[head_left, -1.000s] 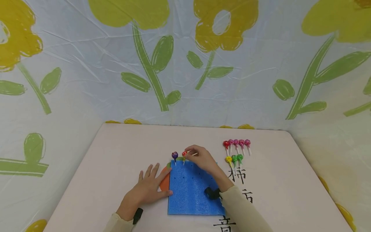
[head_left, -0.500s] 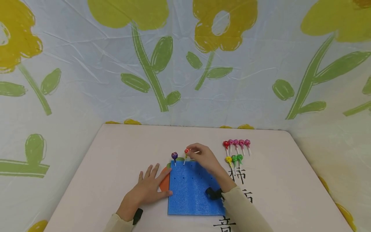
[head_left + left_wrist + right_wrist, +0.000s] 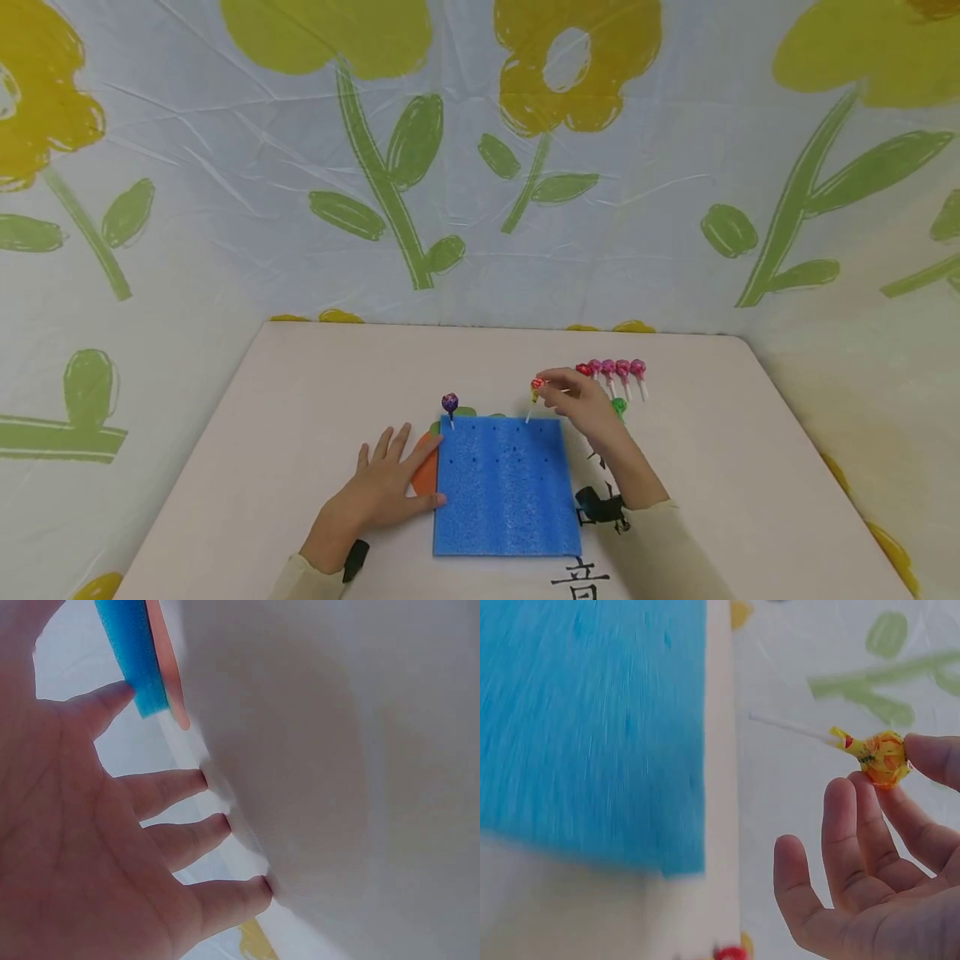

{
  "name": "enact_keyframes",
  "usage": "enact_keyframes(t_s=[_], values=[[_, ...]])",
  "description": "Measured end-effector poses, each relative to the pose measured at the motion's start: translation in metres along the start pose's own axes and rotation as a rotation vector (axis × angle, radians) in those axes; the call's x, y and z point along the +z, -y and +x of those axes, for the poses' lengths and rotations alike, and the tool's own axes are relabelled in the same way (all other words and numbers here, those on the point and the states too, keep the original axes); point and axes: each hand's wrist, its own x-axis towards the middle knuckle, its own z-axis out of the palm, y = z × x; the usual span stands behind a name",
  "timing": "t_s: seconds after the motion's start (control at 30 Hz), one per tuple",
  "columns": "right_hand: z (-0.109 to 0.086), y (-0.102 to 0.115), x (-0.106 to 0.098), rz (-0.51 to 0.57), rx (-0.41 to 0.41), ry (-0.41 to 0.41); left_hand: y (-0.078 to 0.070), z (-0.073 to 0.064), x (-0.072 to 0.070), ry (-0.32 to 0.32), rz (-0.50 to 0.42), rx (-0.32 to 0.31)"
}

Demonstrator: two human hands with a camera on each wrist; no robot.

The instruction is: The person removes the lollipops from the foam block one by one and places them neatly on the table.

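My right hand (image 3: 583, 402) pinches the wrapped head of a red-and-yellow lollipop (image 3: 886, 759) between thumb and fingers. In the head view the bare white stick points down over the far edge of a blue foam board (image 3: 502, 500) with rows of small holes. A dark purple lollipop (image 3: 450, 402) stands upright at the board's far left corner. My left hand (image 3: 382, 483) lies spread on the table at the board's left side. Its thumb and index finger touch that edge, as the left wrist view shows the index fingertip against the blue foam (image 3: 139, 664).
An orange piece with green parts (image 3: 426, 475) shows from under the board. Beyond my right hand lie several pink lollipops (image 3: 622, 367), a red one (image 3: 584, 369) and a green one (image 3: 618, 406), partly covered. Black printed characters (image 3: 581, 577) mark the pale table (image 3: 330, 367).
My right hand has carried the red-and-yellow lollipop to the right along the board's far edge, away from the purple one. It now covers the yellow lollipop. The left hand stays put.
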Motion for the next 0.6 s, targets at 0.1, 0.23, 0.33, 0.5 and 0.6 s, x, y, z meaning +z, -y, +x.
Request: enact_keyframes(t_s=[0.1,0.23,0.33,0.5,0.6], values=[[-0.007,-0.004,-0.017,-0.016,0.007,-0.025,0.000,0.000,0.001,0.000,0.003,0.002],[-0.016,-0.008,-0.035,-0.030,0.019,-0.051,0.002,0.000,0.003,-0.006,0.001,0.009],[-0.022,-0.010,-0.048,-0.051,0.037,-0.082,0.004,0.000,0.004,-0.020,-0.012,0.021],[-0.030,-0.017,-0.073,-0.128,0.080,-0.128,0.005,0.000,0.006,-0.032,-0.023,0.042],[-0.033,-0.021,-0.089,-0.182,0.112,-0.132,0.004,-0.001,0.004,-0.028,-0.027,0.042]])
